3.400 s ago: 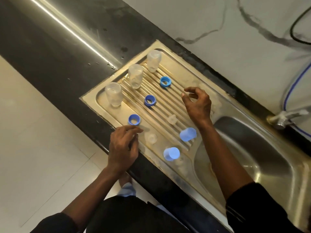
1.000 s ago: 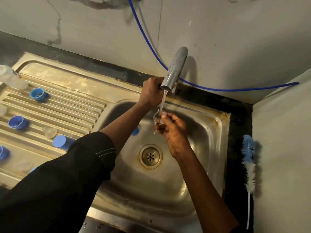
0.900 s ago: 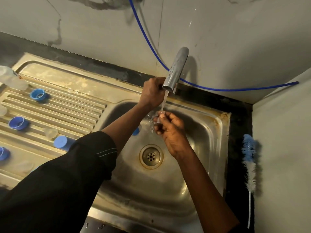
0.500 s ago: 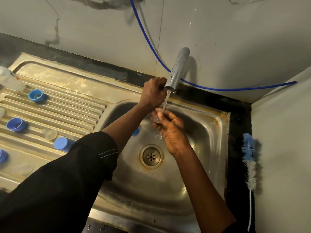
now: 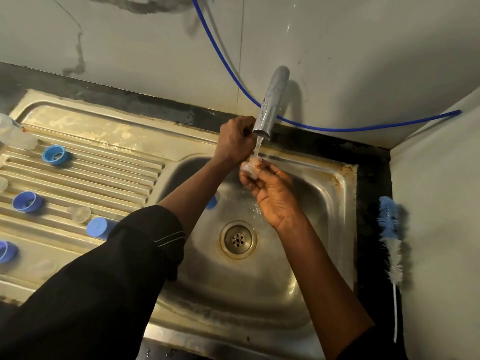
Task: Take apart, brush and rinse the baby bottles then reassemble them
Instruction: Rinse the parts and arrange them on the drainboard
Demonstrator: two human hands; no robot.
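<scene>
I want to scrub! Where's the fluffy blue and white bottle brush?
Head view, far right: the bottle brush rests on the dark counter between steel sink and wall.

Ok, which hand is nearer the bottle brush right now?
Right. The right hand holds a clear teat under the running tap, left of the bottle brush; the left hand grips the tap, farther left.
</scene>
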